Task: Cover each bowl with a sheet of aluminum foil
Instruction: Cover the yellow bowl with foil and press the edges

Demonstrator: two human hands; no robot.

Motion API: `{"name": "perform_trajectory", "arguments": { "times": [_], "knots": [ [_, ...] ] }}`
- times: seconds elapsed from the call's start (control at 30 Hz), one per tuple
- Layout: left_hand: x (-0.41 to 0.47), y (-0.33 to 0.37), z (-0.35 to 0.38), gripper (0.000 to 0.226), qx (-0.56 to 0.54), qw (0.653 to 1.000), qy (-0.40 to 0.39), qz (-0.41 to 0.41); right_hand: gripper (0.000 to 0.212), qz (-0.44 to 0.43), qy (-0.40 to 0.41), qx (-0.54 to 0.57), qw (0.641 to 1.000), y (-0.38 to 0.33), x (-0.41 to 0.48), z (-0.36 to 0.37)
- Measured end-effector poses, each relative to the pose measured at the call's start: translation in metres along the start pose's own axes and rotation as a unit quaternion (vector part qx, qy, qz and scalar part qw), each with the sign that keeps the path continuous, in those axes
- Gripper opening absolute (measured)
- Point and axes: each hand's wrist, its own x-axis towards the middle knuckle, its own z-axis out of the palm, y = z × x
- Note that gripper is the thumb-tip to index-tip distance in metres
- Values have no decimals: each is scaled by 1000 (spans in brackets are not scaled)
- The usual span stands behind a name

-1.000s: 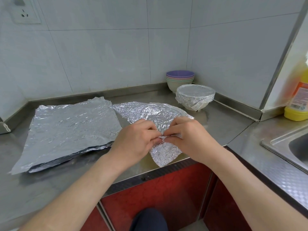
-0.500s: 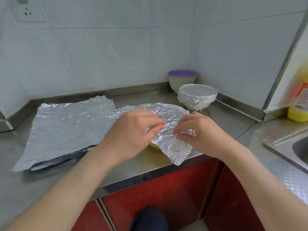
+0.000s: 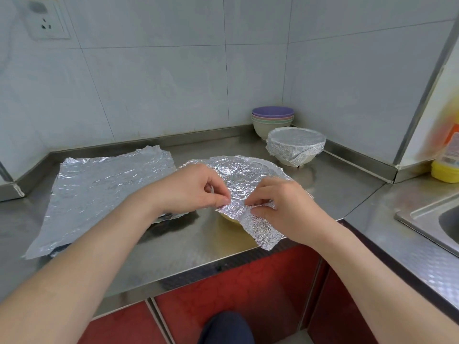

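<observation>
A crinkled foil sheet [image 3: 244,173] lies draped over a yellowish bowl [image 3: 229,218] near the counter's front edge; only a sliver of the bowl's side shows beneath it. My left hand [image 3: 192,188] and my right hand [image 3: 280,207] both pinch the sheet's near edge against the rim, fingertips almost touching. A loose foil corner hangs down past the counter edge under my right hand. Behind stands a white bowl [image 3: 295,146] wrapped in foil. A stack of bare bowls [image 3: 272,121], purple on top, sits in the corner.
A pile of flat foil sheets [image 3: 104,187] lies on the steel counter [image 3: 173,247] to the left. A sink [image 3: 434,217] is at the right, with a yellow bottle [image 3: 447,157] behind it. A wall socket [image 3: 46,21] is at upper left.
Both hands have shifted back along the bowl's near rim, folding the foil down. The sheet lies flatter over the bowl, and its hanging corner has swung to the right.
</observation>
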Motion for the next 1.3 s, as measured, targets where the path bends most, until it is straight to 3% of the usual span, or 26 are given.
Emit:
{"name": "perform_trajectory", "arguments": {
  "times": [0.17,0.37,0.5,0.63,0.9,1.03,1.17,1.3],
  "knots": [
    [-4,-4,9,11,5,999,37,23,18,-6,-2,22,1000,2,2,-3],
    [-10,18,-12,16,112,993,-20,22,19,7,-30,10,999,10,3,-14],
    [7,31,-21,11,48,998,28,23,20,28,-40,11,999,14,4,-22],
    [16,20,7,6,2,1000,-13,14,21,45,-37,1,998,20,1,-28],
    [12,13,30,10,-66,995,14,72,24,56,-45,25,997,28,-5,-38],
    [8,9,35,13,-19,993,47,108,26,77,-84,78,990,27,-2,-50],
    [6,5,41,16,47,982,85,162,3,61,-80,83,991,19,0,-47],
    [4,5,46,31,84,972,115,185,9,51,-84,73,992,17,0,-38]
  ]
}}
